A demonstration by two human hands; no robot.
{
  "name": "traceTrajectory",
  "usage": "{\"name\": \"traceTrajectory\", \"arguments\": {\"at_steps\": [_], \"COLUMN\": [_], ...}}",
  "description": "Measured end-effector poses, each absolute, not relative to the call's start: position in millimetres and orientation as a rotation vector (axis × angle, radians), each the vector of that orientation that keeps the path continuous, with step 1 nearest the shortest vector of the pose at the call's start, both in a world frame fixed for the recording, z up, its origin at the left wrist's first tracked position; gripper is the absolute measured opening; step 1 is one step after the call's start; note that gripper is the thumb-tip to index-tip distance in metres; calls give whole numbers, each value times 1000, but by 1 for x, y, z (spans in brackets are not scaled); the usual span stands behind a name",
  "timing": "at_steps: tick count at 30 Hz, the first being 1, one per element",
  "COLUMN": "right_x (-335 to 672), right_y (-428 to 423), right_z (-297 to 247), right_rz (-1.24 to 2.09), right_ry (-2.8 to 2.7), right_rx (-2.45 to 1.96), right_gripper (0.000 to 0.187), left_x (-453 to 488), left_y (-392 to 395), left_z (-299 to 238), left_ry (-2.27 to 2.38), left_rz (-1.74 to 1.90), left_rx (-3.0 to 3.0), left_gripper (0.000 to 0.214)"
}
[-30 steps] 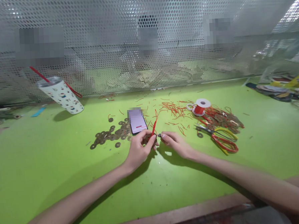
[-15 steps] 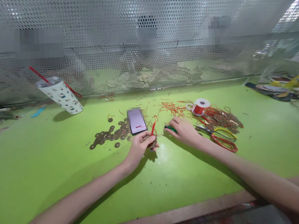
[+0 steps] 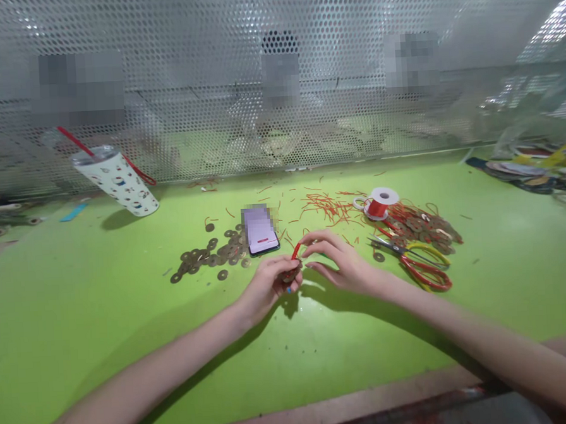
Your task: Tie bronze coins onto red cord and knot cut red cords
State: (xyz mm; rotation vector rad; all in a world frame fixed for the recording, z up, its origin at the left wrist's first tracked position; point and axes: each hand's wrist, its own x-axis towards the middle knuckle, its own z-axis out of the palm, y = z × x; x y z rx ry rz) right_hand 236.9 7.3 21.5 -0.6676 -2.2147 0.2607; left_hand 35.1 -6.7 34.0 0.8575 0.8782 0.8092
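Observation:
My left hand [image 3: 262,282] is closed around a bundle of brown holed coins [image 3: 290,275] with a braided red cord [image 3: 296,252] standing up from it. A small blue spot shows under the fingers. Just to the right, my right hand [image 3: 340,259] is curved with its thumb and fingers apart. Its index fingertip is at the top of the red cord; whether it touches cannot be made out. No lighter shows now; the right hand may hide it. Beyond my left hand lies a phone [image 3: 261,232] with its screen lit.
Loose holed coins [image 3: 200,260] lie left of the phone. Red cord scraps [image 3: 330,206], a red cord spool [image 3: 377,206], scissors [image 3: 423,265] and strung coins [image 3: 423,227] lie right. A patterned tumbler [image 3: 120,182] stands back left, before a perforated metal screen [image 3: 203,134].
My right hand has left the green lighter it was on, opened its fingers and moved left to the red cord. The cord now tilts more to the right in my left hand.

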Motion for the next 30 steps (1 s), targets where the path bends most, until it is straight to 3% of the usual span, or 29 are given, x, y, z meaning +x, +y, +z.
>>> {"name": "traceTrajectory", "arguments": {"at_steps": [24,30], "right_x": [225,230], "right_y": [8,6], "right_z": [9,21], "right_rz": [188,340], "right_ry": [-2111,-2029], "right_rx": [-548,-605], "right_gripper": [13,16], "left_x": [39,39], "left_y": [-12,-11], "left_z": [30,28], "left_ry": [713,732], "left_rz": [755,741], "left_rx": [645,605], "left_gripper": [14,14]}}
